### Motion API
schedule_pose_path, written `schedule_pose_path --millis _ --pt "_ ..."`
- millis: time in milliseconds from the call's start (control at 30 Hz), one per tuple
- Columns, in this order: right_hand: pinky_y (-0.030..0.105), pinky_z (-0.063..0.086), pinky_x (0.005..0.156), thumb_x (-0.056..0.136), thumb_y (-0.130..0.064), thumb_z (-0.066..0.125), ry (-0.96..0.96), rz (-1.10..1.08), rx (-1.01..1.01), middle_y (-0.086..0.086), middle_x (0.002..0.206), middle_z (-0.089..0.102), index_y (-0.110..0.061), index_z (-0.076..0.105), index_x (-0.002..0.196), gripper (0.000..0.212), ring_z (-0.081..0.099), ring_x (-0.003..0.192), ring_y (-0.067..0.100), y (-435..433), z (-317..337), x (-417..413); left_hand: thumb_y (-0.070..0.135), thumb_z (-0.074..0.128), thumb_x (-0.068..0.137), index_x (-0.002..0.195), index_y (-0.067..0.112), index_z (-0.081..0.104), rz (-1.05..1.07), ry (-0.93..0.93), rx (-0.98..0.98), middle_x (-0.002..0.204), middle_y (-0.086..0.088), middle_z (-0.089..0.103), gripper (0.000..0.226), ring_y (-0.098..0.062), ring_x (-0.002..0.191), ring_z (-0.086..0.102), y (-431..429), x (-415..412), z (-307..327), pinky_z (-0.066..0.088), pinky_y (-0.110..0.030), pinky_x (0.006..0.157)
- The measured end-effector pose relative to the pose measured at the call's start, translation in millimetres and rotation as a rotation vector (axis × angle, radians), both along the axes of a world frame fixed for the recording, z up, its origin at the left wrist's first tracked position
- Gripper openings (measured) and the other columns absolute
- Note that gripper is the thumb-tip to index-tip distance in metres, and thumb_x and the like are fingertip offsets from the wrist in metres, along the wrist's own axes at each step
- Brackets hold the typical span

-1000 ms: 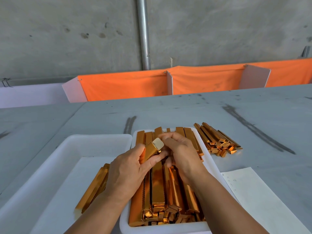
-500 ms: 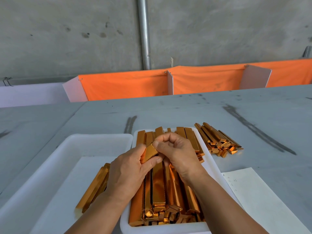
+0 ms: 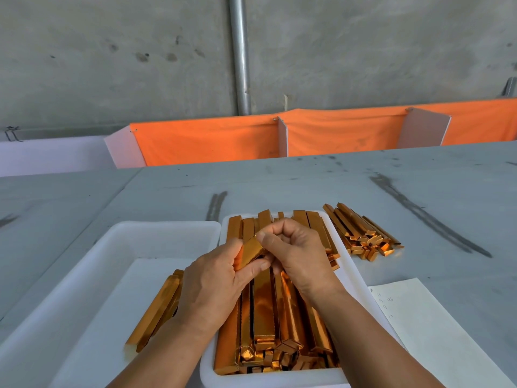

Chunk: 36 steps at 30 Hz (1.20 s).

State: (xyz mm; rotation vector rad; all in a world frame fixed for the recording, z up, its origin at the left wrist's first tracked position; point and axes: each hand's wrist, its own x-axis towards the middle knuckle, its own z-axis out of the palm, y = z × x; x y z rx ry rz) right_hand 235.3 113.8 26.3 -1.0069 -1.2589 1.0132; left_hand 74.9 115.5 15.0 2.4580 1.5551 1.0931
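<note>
Box hangs over the tray near the table's near edge. Left hand grips its sides; right hand pinches its end flap. Likely light, thin-walled, slick and crushable: hold the long edges gently.

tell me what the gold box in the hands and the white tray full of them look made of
Gold box: probably thin card with a mirror-like metallic foil finish, going by its crisp folded edges and orange glints. White tray: likely plastic, smooth and semi-matte, with a rounded moulded rim.
</note>
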Motion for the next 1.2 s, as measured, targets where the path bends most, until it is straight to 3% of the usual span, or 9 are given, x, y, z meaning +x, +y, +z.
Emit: schedule_pose_path --millis 200,300,533,667,767,900,1200 --pt "0.023 0.046 0.049 0.097 -0.015 0.060 -0.100 -0.023 0.054 0.010 0.074 0.070 -0.023 0.077 0.093 0.020 0.053 0.050 0.015 -4.6 0.6 -0.6 0.078 0.040 0.073 0.077 0.037 0.039 0.012 -0.059 -0.036 0.054 0.012 0.039 0.042 -0.004 0.048 0.044 1.5 0.3 -0.4 0.028 -0.015 0.048" --pt "0.022 0.048 0.051 0.097 -0.012 0.059 -0.107 -0.019 0.070 0.004 0.077 0.073 -0.033 0.078 0.097 0.028 0.054 0.052 0.013 -7.7 1.3 -0.1 0.079 0.037 0.072 0.085 0.030 0.047 0.030 -0.087 -0.037 0.057 0.010 0.045 0.052 -0.007 0.051 0.051 3.3 -0.6 -2.1 0.035 -0.018 0.048" --pt "0.005 0.044 0.063 0.095 -0.009 0.063 -0.124 0.019 0.093 -0.015 0.103 0.075 -0.036 0.074 0.108 0.032 0.060 0.072 -0.014 -9.2 1.2 -4.6 0.075 0.039 0.075 0.078 0.028 0.041 0.068 -0.096 -0.023 0.053 0.011 0.036 0.048 -0.006 0.043 0.041 4.3 -1.0 -2.2 0.026 -0.013 0.046" --pt "0.007 0.045 0.060 0.097 -0.012 0.060 -0.130 -0.007 0.087 -0.017 0.092 0.075 -0.035 0.074 0.108 0.030 0.059 0.063 -0.009 -7.9 0.3 -3.8 0.076 0.039 0.075 0.079 0.028 0.041 0.069 -0.095 -0.035 0.054 0.010 0.040 0.049 -0.007 0.045 0.045 4.8 -1.0 -2.8 0.029 -0.014 0.046" --pt "0.006 0.045 0.061 0.097 -0.010 0.060 -0.146 -0.024 0.107 -0.019 0.088 0.074 -0.028 0.074 0.109 0.026 0.061 0.068 -0.011 -6.6 -0.1 -5.0 0.077 0.039 0.075 0.080 0.029 0.041 0.069 -0.095 -0.037 0.054 0.009 0.041 0.048 -0.007 0.046 0.045 4.2 -0.1 -2.3 0.029 -0.015 0.047" --pt "0.007 0.046 0.056 0.093 -0.007 0.066 -0.080 -0.019 0.111 -0.008 0.068 0.070 -0.019 0.072 0.093 0.014 0.063 0.060 -0.003 -5.0 0.1 -5.6 0.079 0.036 0.074 0.083 0.028 0.043 0.081 -0.089 -0.050 0.057 0.008 0.045 0.052 -0.008 0.049 0.049 4.4 0.2 -2.1 0.033 -0.016 0.048" --pt "0.009 0.045 0.055 0.091 -0.005 0.068 -0.110 0.000 0.145 -0.008 0.074 0.069 -0.021 0.073 0.086 0.017 0.060 0.062 0.000 -6.3 1.3 -6.2 0.077 0.035 0.075 0.080 0.027 0.044 0.083 -0.093 -0.029 0.055 0.008 0.044 0.051 -0.008 0.047 0.048 5.7 -1.5 -3.5 0.035 -0.019 0.046"
